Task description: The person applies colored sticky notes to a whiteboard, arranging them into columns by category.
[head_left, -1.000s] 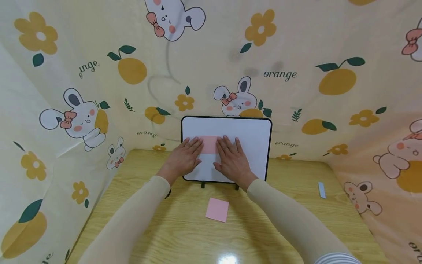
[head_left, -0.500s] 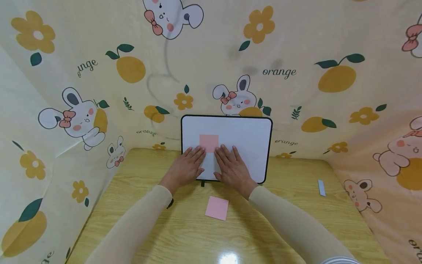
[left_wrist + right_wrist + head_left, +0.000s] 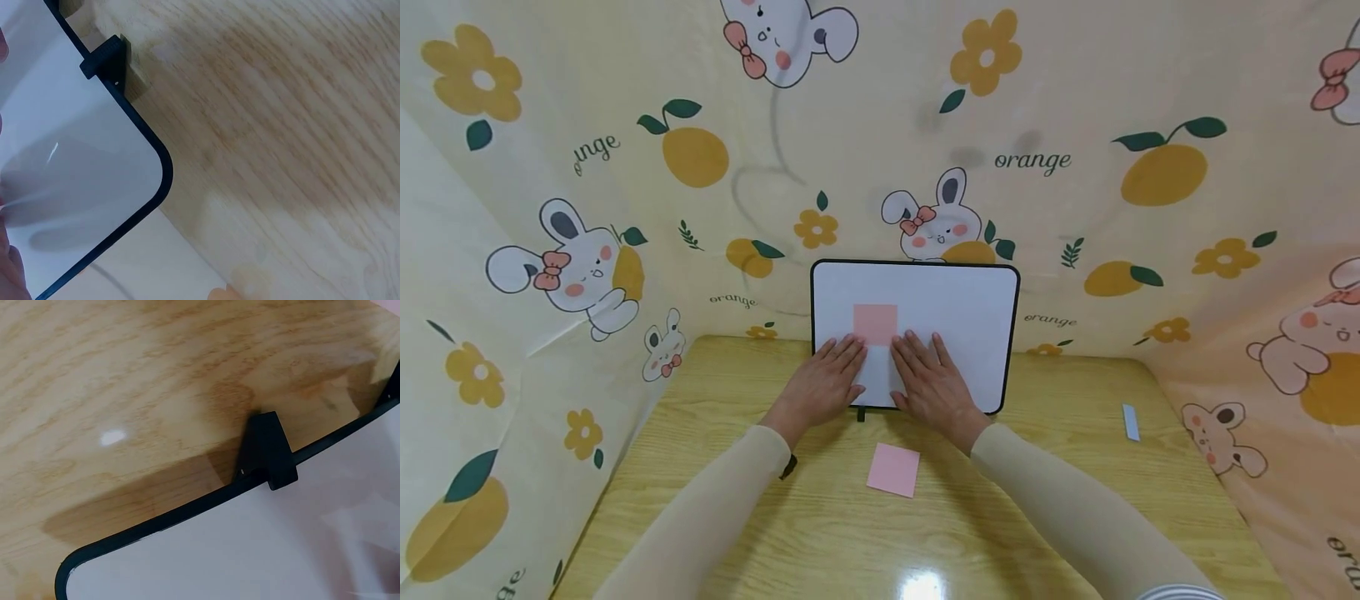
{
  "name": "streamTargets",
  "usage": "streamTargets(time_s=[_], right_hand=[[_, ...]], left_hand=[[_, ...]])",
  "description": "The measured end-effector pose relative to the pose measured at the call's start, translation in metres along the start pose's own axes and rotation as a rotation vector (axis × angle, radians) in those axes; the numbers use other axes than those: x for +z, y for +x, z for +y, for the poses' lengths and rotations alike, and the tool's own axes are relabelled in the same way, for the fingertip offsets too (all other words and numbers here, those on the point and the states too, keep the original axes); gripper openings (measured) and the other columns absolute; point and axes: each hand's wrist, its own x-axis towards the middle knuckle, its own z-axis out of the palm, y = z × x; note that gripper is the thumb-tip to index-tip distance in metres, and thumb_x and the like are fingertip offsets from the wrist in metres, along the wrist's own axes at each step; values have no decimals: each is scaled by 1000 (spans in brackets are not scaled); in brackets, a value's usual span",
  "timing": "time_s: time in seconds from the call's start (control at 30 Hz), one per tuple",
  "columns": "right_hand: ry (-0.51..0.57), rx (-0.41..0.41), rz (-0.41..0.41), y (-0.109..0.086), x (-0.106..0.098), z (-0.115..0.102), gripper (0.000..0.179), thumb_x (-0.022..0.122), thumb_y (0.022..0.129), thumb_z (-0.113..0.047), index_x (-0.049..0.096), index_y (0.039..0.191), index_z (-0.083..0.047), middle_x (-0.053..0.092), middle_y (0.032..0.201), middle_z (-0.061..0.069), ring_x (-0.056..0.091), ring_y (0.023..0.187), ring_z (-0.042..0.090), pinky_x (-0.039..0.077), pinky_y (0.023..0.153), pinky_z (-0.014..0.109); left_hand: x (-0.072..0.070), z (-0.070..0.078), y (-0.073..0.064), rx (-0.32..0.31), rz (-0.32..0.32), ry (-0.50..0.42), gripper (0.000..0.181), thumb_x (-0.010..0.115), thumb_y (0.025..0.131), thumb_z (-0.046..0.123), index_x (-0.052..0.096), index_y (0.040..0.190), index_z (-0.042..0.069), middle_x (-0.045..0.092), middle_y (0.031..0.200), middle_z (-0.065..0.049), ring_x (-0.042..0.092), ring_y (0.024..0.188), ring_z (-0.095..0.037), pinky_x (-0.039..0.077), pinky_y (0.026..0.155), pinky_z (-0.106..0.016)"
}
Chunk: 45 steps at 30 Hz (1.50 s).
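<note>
A white board [image 3: 958, 304] with a black rim stands upright near the back of the table, its lower edge in small black feet [image 3: 270, 450]. On its left half sits a square pink sticky note [image 3: 876, 323]. My left hand [image 3: 822, 381] lies against the board with straight fingers, their tips by the note's lower left corner. Likewise my right hand [image 3: 934, 379] rests on the board, fingertips by the lower right corner. Both hands have their fingers extended and grip nothing. In the left wrist view only bits of fingers [image 3: 11, 272] show at the left edge.
A second pink sticky note [image 3: 893, 470] lies on the wooden table [image 3: 820, 533] in front of the board. Far to the right is a small light blue strip [image 3: 1131, 422]. A patterned cloth [image 3: 880, 125] with rabbits and oranges hangs behind and at the sides.
Both hands have slid down the board from beside the pink note to its lower corners. Over the last half second they barely move. The view has shifted slightly.
</note>
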Motion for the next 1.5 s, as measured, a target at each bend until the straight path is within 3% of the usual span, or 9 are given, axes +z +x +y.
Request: streamTargets(time_s=[0.17, 0.33, 0.47, 0.6, 0.8, 0.97, 1.17, 1.3, 1.5], right_hand=[[24, 0, -12, -3, 0, -1, 77, 45, 109, -56, 30, 167, -8, 22, 176, 6, 10, 165, 26, 11, 134, 57], [68, 10, 22, -14, -1, -3, 71, 51, 109, -50, 40, 162, -5, 36, 171, 10, 25, 162, 29, 19, 132, 58], [156, 22, 49, -34, 1, -7, 65, 57, 108, -45, 50, 156, -2, 48, 163, 13, 37, 156, 33, 25, 130, 59], [241, 6, 48, -60, 3, -17, 59, 64, 105, -39, 57, 150, -1, 56, 157, 14, 45, 152, 34, 30, 128, 59], [295, -45, 60, -96, 1, -37, 50, 71, 101, -36, 67, 139, -2, 66, 145, 13, 58, 140, 33, 44, 120, 56], [390, -52, -5, -117, -4, -51, 43, 66, 104, -35, 70, 134, -5, 69, 140, 11, 62, 134, 31, 46, 118, 56], [450, -102, -86, -126, -3, -57, 46, 57, 108, -34, 66, 141, -4, 66, 146, 9, 59, 138, 30, 46, 117, 57], [453, -118, -135, -126, -5, -55, 48, 54, 109, -37, 64, 145, -5, 63, 150, 10, 56, 141, 30, 45, 118, 58], [440, -107, -144, -125, -5, -54, 49, 53, 110, -39, 64, 145, -6, 62, 150, 8, 55, 142, 31, 44, 118, 60]], left_hand=[[0, 1, -4, -9, -19, -35, 66, 40, 114, 45, 33, 165, 4, 29, 173, -12, 23, 163, -27, 22, 133, -47], [-1, 3, -14, -48, -38, -109, 64, 43, 114, 42, 37, 163, 1, 31, 172, -14, 25, 162, -30, 22, 133, -49], [-2, 11, -28, -82, -39, -210, 62, 50, 112, 38, 43, 159, -1, 37, 169, -17, 31, 160, -33, 26, 131, -51], [4, 31, -45, -66, -56, -327, 58, 53, 111, 34, 47, 156, -2, 41, 166, -18, 33, 158, -35, 29, 130, -51], [14, 71, -70, 0, -114, -455, 57, 50, 112, 32, 46, 157, -2, 41, 167, -17, 33, 158, -34, 30, 130, -48], [21, 98, -83, 25, -160, -514, 57, 50, 111, 35, 47, 158, 1, 41, 167, -14, 35, 158, -30, 31, 130, -45], [24, 113, -93, 2, -246, -553, 63, 48, 111, 43, 41, 162, 5, 35, 171, -10, 30, 160, -27, 28, 131, -44], [23, 120, -95, -9, -250, -557, 67, 49, 110, 47, 41, 162, 5, 35, 171, -11, 29, 161, -27, 28, 131, -45], [23, 123, -96, -21, -238, -555, 72, 54, 107, 51, 43, 161, 5, 36, 170, -11, 30, 160, -27, 28, 131, -46]])
